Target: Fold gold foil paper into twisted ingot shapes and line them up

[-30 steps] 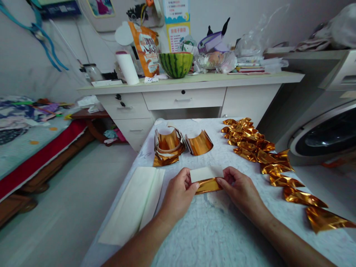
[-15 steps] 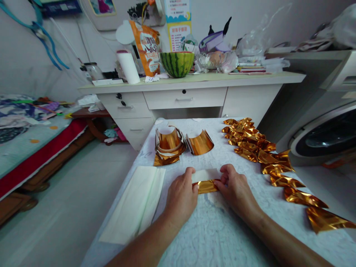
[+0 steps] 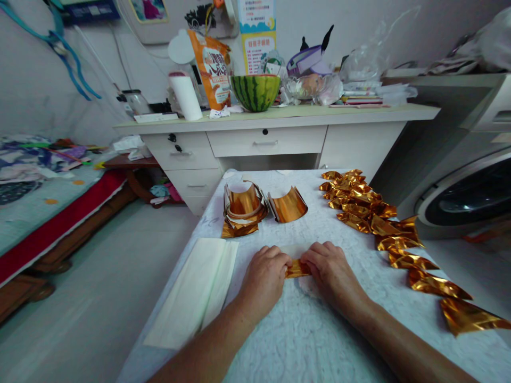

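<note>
A small strip of gold foil paper point(image 3: 297, 268) lies between my hands on the cloth-covered table. My left hand point(image 3: 268, 274) grips its left end with curled fingers, and my right hand point(image 3: 328, 268) has hold of the right end. Behind the foil, part of a white paper sheet point(image 3: 293, 249) shows flat on the table; its sides are hidden by my fingers. Left of my left hand lies a stack of pale folded paper point(image 3: 187, 292). Beyond my hands sit a curled stack of gold foil sheets point(image 3: 244, 205) and another curved gold sheet point(image 3: 288, 205).
Several twisted gold foil pieces point(image 3: 393, 243) run along the table's right side. A white desk point(image 3: 275, 121) stands behind, bearing half a watermelon point(image 3: 255, 91) and an orange pouch point(image 3: 213, 69). A washing machine point(image 3: 471, 154) is at right, a bed point(image 3: 48, 213) at left.
Both hands have closed further over the gold foil, with fingers now curled forward over it. Less of the foil and the white sheet shows. The other things have stayed put.
</note>
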Available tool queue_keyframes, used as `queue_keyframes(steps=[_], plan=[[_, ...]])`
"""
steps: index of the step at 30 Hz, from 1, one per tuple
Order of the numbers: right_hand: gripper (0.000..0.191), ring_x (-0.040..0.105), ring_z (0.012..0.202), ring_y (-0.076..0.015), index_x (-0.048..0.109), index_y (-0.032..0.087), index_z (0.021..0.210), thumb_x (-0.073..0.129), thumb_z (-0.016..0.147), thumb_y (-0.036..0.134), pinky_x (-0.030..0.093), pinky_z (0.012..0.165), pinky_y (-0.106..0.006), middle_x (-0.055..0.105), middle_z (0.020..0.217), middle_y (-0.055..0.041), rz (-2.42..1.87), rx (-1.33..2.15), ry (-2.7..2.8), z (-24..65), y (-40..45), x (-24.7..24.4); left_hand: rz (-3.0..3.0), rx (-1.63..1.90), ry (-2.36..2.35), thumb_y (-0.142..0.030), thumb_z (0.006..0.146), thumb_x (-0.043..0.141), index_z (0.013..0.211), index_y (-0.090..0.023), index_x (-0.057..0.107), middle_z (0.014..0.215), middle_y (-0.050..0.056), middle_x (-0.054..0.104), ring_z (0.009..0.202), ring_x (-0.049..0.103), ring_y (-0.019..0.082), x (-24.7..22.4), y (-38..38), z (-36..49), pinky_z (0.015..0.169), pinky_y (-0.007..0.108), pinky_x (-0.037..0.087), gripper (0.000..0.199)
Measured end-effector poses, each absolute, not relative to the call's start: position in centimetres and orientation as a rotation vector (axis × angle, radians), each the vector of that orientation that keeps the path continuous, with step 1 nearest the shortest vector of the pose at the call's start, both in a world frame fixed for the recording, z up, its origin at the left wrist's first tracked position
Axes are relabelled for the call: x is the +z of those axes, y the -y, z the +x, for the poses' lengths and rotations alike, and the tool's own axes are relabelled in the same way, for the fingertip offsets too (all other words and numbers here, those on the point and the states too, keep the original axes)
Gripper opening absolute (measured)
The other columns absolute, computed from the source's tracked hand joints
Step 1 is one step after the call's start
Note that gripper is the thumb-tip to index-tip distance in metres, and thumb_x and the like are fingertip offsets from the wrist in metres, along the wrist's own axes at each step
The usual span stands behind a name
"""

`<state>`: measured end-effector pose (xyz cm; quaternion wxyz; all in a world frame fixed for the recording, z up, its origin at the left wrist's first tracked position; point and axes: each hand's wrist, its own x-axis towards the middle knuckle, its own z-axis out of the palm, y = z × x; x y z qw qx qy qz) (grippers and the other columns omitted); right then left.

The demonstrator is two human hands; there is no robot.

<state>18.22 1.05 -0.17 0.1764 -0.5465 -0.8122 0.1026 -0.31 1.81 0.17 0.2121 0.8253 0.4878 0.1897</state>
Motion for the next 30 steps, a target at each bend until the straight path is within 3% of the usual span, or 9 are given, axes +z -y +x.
queue_keyframes(steps=[4,9,19,30], plan=[[0.022,0.049,0.082,-0.0204,0.064,0.022,0.083,0.047,0.089,0.010,0.030,0.071,-0.032,0.061,0.084,-0.0027,-1.603,0.310,2.263,17.8,-0.9,0.2,2.290,0.527,-1.350,-0.014,0.088,0.053,0.089,-0.021,0.062,0.094,0.002,0.061,0.093,0.051,0.020,0.3,-1.7,-0.5,0.084,0.032,0.039,0.012],[0.007,0.049,0.084,-0.0231,0.061,0.021,0.084,0.057,0.087,0.026,0.031,0.072,-0.034,0.061,0.088,-0.0053,-1.682,0.208,2.245,16.9,-0.3,0.5,2.285,0.442,-1.423,-0.022,0.087,0.058,0.093,-0.024,0.060,0.100,0.001,0.060,0.099,0.049,0.022,0.5,-1.4,-0.6,0.082,0.034,0.036,0.006],[0.030,0.048,0.084,-0.0267,0.056,0.021,0.087,0.053,0.088,0.051,0.032,0.073,-0.039,0.057,0.090,-0.0070,-1.731,0.021,2.264,16.0,0.2,-0.2,2.228,0.334,-1.309,-0.016,0.088,0.048,0.102,-0.026,0.056,0.109,0.001,0.056,0.104,0.046,0.022,1.1,-1.6,-1.7,0.090,0.036,0.034,0.019],[0.027,0.048,0.087,-0.0269,0.056,0.021,0.090,0.059,0.085,0.047,0.032,0.075,-0.038,0.056,0.092,-0.0075,-1.776,0.053,2.247,16.0,0.2,-0.1,2.212,0.303,-1.265,-0.013,0.084,0.048,0.106,-0.026,0.055,0.111,0.001,0.055,0.105,0.045,0.022,1.2,-1.8,-2.0,0.093,0.037,0.034,0.026]])
